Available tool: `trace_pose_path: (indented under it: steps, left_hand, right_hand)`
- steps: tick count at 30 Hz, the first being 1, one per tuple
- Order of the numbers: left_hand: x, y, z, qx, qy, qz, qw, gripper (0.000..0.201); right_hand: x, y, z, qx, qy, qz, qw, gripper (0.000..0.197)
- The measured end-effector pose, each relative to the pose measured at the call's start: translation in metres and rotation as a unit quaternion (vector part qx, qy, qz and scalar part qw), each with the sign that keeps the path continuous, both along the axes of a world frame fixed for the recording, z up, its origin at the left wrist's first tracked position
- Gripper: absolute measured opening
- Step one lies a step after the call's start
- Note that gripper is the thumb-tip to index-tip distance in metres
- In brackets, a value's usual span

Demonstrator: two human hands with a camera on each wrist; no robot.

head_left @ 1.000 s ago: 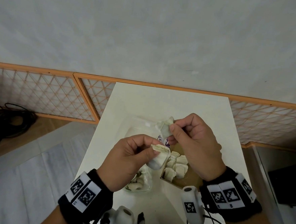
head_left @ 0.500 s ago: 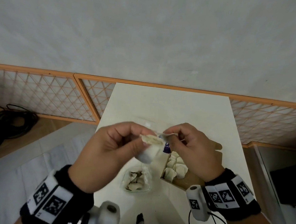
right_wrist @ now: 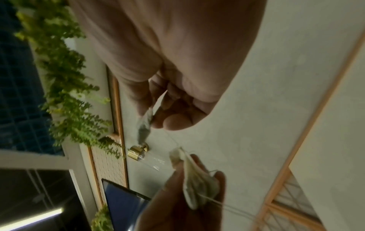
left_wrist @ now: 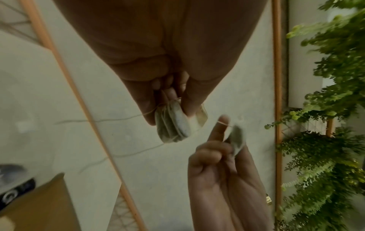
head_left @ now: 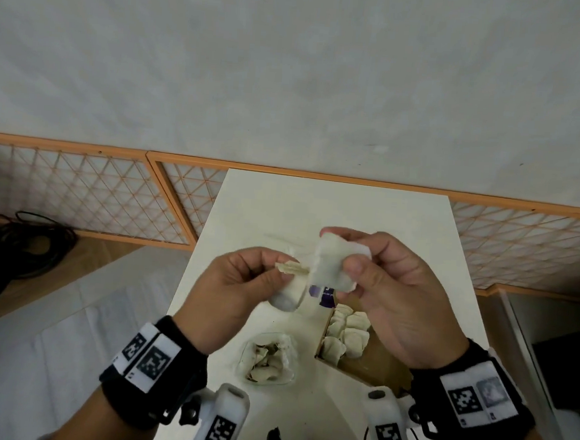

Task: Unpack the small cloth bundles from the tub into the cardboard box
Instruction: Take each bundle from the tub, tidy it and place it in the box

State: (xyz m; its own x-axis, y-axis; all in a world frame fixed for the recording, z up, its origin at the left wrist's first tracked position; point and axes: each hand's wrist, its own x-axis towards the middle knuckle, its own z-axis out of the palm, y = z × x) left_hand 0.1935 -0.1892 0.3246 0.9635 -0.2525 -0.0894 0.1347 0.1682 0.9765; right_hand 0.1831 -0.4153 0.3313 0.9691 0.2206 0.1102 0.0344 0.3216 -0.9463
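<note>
**Two hands, two bundles, both lifted over the table**

Two pale cloth bundles sit in your fingers at mid-frame in the head view. Your left hand point(head_left: 243, 285) pinches a clump of bundles point(head_left: 289, 290) between thumb and curled fingers; your right hand point(head_left: 393, 295) pinches a single flat bundle point(head_left: 335, 267) just beside it, the two nearly touching.

Below them, in the lower middle of the head view, the clear tub point(head_left: 268, 359) rests on the white table point(head_left: 334, 209) with more bundles inside. Just right of it, the cardboard box point(head_left: 368, 362) holds a row of packed bundles point(head_left: 347, 334) along its left side, and your right wrist covers part of it.

Only the wrist views show the threads. From the left wrist, the clump point(left_wrist: 174, 123) turns out to be several thin sachets stacked edge-on, with a fine string point(left_wrist: 98, 120) trailing left across the frame. The right hand's bundle point(left_wrist: 238, 140) appears blurred at centre right. From the right wrist, the single bundle point(right_wrist: 145, 125) hangs from your fingertips, and a thread runs toward the lower right past the left hand's clump point(right_wrist: 195, 179).

Leafy plants point(left_wrist: 326, 109) fill the right edge of the left wrist view, unseen from the head.
</note>
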Motion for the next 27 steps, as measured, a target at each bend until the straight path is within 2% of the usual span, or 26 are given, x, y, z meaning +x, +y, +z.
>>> trace_pose_path:
  steps: [2, 4, 6, 9, 11, 13, 19, 23, 27]
  left_hand:
    - [-0.006, -0.005, -0.007, 0.002, 0.015, -0.007, 1.0, 0.014]
    - [-0.012, -0.006, -0.015, 0.015, 0.024, -0.02, 0.999, 0.015]
    - [-0.016, -0.004, -0.022, 0.035, 0.023, -0.026, 0.999, 0.014]
    - [-0.021, -0.003, -0.025, 0.05, -0.011, -0.019, 0.998, 0.01]
    - [-0.023, -0.004, -0.022, 0.06, -0.048, -0.019, 0.997, 0.016]
    - [-0.021, -0.005, -0.02, 0.06, -0.062, -0.008, 0.996, 0.02]
    - [-0.008, -0.007, -0.03, 0.031, -0.027, 0.051, 0.998, 0.015]
    - [-0.003, -0.01, -0.037, 0.001, -0.002, 0.044, 0.999, 0.018]
    - [0.002, -0.017, -0.048, 0.015, 0.003, 0.047, 0.999, 0.014]
  right_hand:
    - [0.005, 0.003, 0.004, 0.051, 0.024, -0.02, 0.998, 0.021]
    - [0.011, 0.004, 0.004, 0.054, 0.032, -0.074, 0.995, 0.011]
    - [0.019, 0.003, -0.004, 0.006, 0.035, -0.131, 0.991, 0.006]
    - [0.026, 0.005, -0.019, -0.141, 0.03, -0.176, 0.974, 0.008]
    - [0.025, 0.01, -0.029, -0.217, 0.016, -0.166, 0.962, 0.008]
    - [0.02, 0.018, -0.034, -0.24, 0.011, -0.144, 0.96, 0.009]
    - [0.009, 0.028, -0.041, -0.196, -0.005, -0.071, 0.978, 0.006]
    - [0.006, 0.024, -0.047, -0.171, 0.003, -0.035, 0.985, 0.005]
    - [0.0, 0.013, -0.055, -0.153, 0.033, -0.02, 0.987, 0.025]
